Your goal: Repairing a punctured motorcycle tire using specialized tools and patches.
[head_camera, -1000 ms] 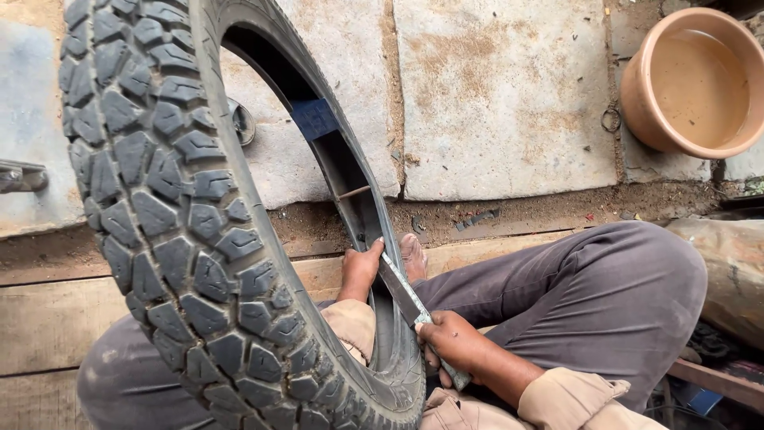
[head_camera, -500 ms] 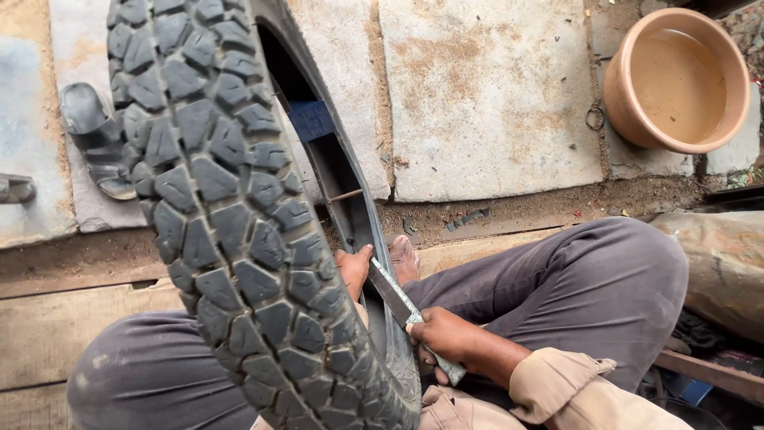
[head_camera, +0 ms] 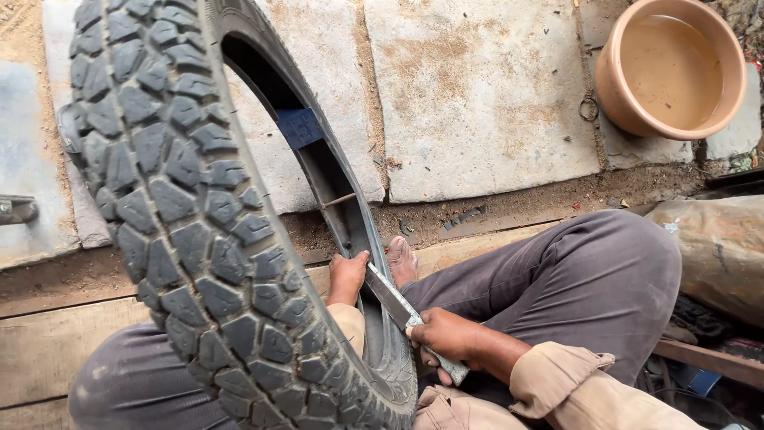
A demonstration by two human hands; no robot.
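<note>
1. Two hands work at one black knobby rubber tyre (head_camera: pixel 199 239), which stands upright between my knees, its tread toward the camera and its open inner side facing right.
2. My right hand (head_camera: pixel 446 334) is clenched around the lower end of a flat grey metal blade-like tool (head_camera: pixel 398 306); the tool slants up and left, and its tip meets the tyre's inner edge just beside my left hand.
3. My left hand (head_camera: pixel 348 275) presses its fingers against the inner edge of the tyre wall; whether they curl over the edge in a true grasp I cannot tell, as the tyre hides the palm.
4. Compared with half a second ago, the tyre has swung a little to the left and more of its dark hollow interior shows, along with a blue patch (head_camera: pixel 298 127) inside and a thin stick (head_camera: pixel 338 201) spanning the opening.
5. My hands and the tool keep nearly the same place against the inner edge; I judge from this that the work stays at one spot on the tyre's lower inner rim while the view shifts.
6. My grey trouser legs (head_camera: pixel 573 279) frame the tyre, with a bare foot (head_camera: pixel 402 259) just behind the tool.
7. Surroundings: wooden planks (head_camera: pixel 48 342) under me, grey stone slabs (head_camera: pixel 477 95) beyond, and a round terracotta-coloured basin (head_camera: pixel 672 68) of murky water at upper right, well apart from the tyre.
</note>
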